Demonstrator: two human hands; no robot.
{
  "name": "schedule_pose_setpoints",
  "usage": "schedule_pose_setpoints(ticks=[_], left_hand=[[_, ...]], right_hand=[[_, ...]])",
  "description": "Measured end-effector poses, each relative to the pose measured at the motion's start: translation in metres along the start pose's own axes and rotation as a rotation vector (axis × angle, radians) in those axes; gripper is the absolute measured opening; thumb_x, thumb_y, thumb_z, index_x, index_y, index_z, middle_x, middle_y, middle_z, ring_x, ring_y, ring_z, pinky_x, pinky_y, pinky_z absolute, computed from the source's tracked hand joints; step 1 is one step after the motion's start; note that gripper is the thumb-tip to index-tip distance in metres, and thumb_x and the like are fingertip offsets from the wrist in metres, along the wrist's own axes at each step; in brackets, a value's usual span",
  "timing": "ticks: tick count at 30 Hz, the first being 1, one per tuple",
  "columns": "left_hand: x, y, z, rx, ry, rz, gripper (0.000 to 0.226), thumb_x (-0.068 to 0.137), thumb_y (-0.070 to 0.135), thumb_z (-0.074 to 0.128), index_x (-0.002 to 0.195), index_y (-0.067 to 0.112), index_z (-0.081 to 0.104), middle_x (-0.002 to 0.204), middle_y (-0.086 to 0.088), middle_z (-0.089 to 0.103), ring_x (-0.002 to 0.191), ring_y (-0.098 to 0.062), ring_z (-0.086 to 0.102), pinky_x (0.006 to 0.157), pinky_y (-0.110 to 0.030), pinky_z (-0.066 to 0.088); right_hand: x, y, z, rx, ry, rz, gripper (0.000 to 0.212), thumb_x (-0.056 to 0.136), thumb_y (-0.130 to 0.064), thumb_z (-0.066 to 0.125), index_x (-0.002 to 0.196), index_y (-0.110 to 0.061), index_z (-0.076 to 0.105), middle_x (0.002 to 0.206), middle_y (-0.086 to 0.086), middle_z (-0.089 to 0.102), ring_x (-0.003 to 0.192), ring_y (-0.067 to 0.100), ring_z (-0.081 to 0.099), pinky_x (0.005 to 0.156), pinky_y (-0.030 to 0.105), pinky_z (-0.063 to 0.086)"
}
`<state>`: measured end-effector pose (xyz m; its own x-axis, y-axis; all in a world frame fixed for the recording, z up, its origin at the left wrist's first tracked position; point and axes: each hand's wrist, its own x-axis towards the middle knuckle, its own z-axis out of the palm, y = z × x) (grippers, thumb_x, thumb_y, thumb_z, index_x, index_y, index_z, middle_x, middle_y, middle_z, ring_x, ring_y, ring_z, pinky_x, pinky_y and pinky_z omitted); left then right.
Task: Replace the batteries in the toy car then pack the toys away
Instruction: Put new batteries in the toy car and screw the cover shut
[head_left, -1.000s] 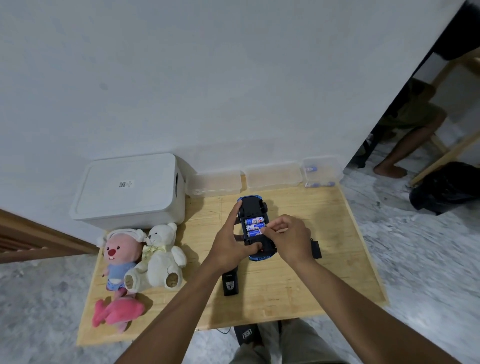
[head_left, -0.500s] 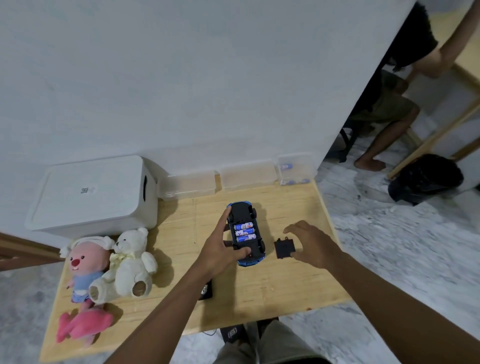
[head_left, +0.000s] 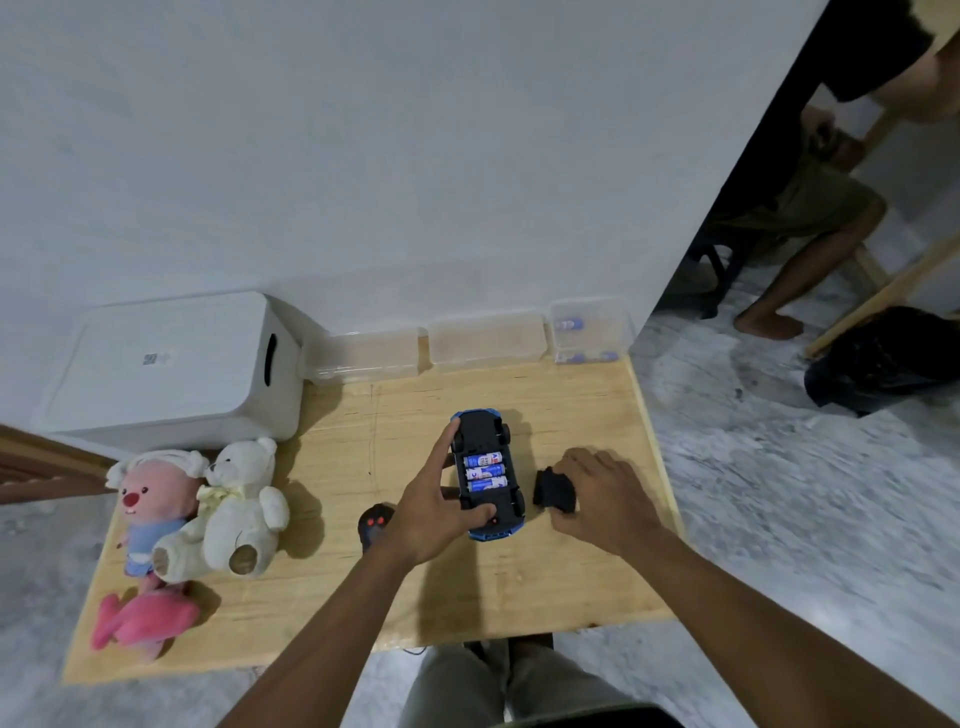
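Blue plastic toy car (head_left: 485, 431) lies upside down mid wooden table (head_left: 571, 571). Three blue-white batteries (head_left: 485, 473) sit in its bay; the print is blurred, with only "A" legible. The left hand (head_left: 431, 514) grips the car, thumb on the underside. The fingers of the right hand (head_left: 602, 499) curl over the black battery cover (head_left: 553, 491), apparently pinching it.

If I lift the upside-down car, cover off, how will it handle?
The toy car looks hard plastic, likely rigid. Its batteries lie exposed, battery cover off, so tipping might spill them. On its roof, wheels up, it should slide, not roll; the left hand steadies it.
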<state>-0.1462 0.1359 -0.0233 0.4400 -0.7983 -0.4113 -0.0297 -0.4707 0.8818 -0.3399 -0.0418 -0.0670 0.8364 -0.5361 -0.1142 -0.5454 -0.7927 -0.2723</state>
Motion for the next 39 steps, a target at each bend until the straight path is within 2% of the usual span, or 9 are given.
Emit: schedule_pose_setpoints(ticks=[4, 7, 12, 16, 22, 27, 31, 35, 39], left_hand=[[-0.002, 0.001, 0.005, -0.006, -0.008, 0.021, 0.115, 0.079, 0.001, 0.085, 0.159, 0.048, 0.017, 0.147, 0.008, 0.048, 0.102, 0.007, 0.066, 0.091, -0.033, 0.061], [-0.002, 0.006, 0.009, -0.021, -0.019, 0.057, 0.114, 0.079, -0.002, 0.082, 0.161, 0.044, 0.017, 0.151, 0.009, 0.048, 0.103, 0.009, 0.066, 0.093, -0.033, 0.06], [-0.004, 0.019, 0.015, -0.054, -0.014, 0.069, 0.112, 0.079, 0.002, 0.082, 0.157, 0.052, 0.019, 0.147, 0.007, 0.048, 0.101, -0.006, 0.071, 0.089, -0.043, 0.062], [-0.004, 0.026, 0.017, -0.064, -0.003, 0.067, 0.111, 0.079, 0.004, 0.083, 0.155, 0.058, 0.021, 0.144, 0.008, 0.05, 0.105, -0.015, 0.071, 0.088, -0.046, 0.063], [-0.005, 0.031, 0.015, -0.066, -0.006, 0.058, 0.111, 0.079, 0.005, 0.083, 0.154, 0.059, 0.021, 0.143, 0.007, 0.05, 0.106, -0.019, 0.071, 0.087, -0.045, 0.063], [-0.003, 0.035, 0.014, -0.064, -0.004, 0.06, 0.11, 0.079, 0.005, 0.083, 0.155, 0.057, 0.021, 0.142, 0.007, 0.051, 0.102, -0.015, 0.071, 0.086, -0.039, 0.063], [-0.001, 0.037, 0.013, -0.054, -0.013, 0.056, 0.111, 0.079, 0.008, 0.085, 0.156, 0.056, 0.021, 0.142, 0.01, 0.05, 0.104, -0.016, 0.071, 0.088, -0.041, 0.063], [-0.002, 0.037, 0.018, -0.044, 0.0, 0.055, 0.112, 0.079, 0.008, 0.085, 0.156, 0.056, 0.02, 0.142, 0.011, 0.05, 0.104, -0.016, 0.071, 0.088, -0.039, 0.063], [-0.005, 0.031, 0.017, -0.035, 0.016, 0.057, 0.111, 0.079, 0.008, 0.084, 0.156, 0.056, 0.019, 0.141, 0.011, 0.051, 0.102, -0.016, 0.071, 0.084, -0.034, 0.063]], right_hand=[[0.015, 0.001, -0.029, 0.236, 0.104, 0.094, 0.049, 0.068, -0.048, 0.076, 0.111, -0.026, 0.066, 0.104, -0.007, 0.07, 0.097, 0.021, 0.062, 0.083, 0.037, 0.051], [0.029, -0.006, -0.057, 0.405, 0.169, -0.026, 0.047, 0.07, -0.046, 0.079, 0.111, -0.028, 0.065, 0.106, -0.014, 0.066, 0.094, 0.011, 0.061, 0.083, 0.032, 0.053], [0.041, -0.03, -0.076, 0.39, 0.023, -0.279, 0.05, 0.072, -0.048, 0.077, 0.117, -0.031, 0.064, 0.115, -0.018, 0.057, 0.101, 0.007, 0.058, 0.086, 0.03, 0.053], [0.042, -0.037, -0.074, 0.345, -0.008, -0.283, 0.052, 0.074, -0.051, 0.078, 0.121, -0.035, 0.063, 0.113, -0.018, 0.055, 0.099, 0.002, 0.053, 0.085, 0.03, 0.053], [0.047, -0.033, -0.076, 0.499, -0.068, -0.224, 0.042, 0.078, -0.041, 0.083, 0.118, -0.034, 0.069, 0.109, -0.015, 0.059, 0.092, -0.009, 0.051, 0.084, 0.018, 0.045], [0.049, -0.034, -0.078, 0.566, -0.081, -0.188, 0.037, 0.08, -0.034, 0.083, 0.115, -0.033, 0.072, 0.105, -0.013, 0.059, 0.092, -0.004, 0.055, 0.081, 0.01, 0.04], [0.049, -0.037, -0.075, 0.538, -0.023, -0.156, 0.026, 0.086, -0.035, 0.078, 0.111, -0.031, 0.075, 0.102, -0.012, 0.058, 0.091, 0.0, 0.054, 0.081, 0.013, 0.041], [0.05, -0.045, -0.072, 0.525, 0.04, -0.093, 0.009, 0.083, -0.031, 0.08, 0.092, -0.03, 0.079, 0.095, -0.009, 0.061, 0.087, 0.006, 0.055, 0.079, 0.026, 0.047], [0.052, -0.054, -0.07, 0.495, 0.002, -0.035, 0.015, 0.08, -0.032, 0.082, 0.092, -0.032, 0.071, 0.094, -0.012, 0.059, 0.09, 0.008, 0.057, 0.08, 0.032, 0.052]])
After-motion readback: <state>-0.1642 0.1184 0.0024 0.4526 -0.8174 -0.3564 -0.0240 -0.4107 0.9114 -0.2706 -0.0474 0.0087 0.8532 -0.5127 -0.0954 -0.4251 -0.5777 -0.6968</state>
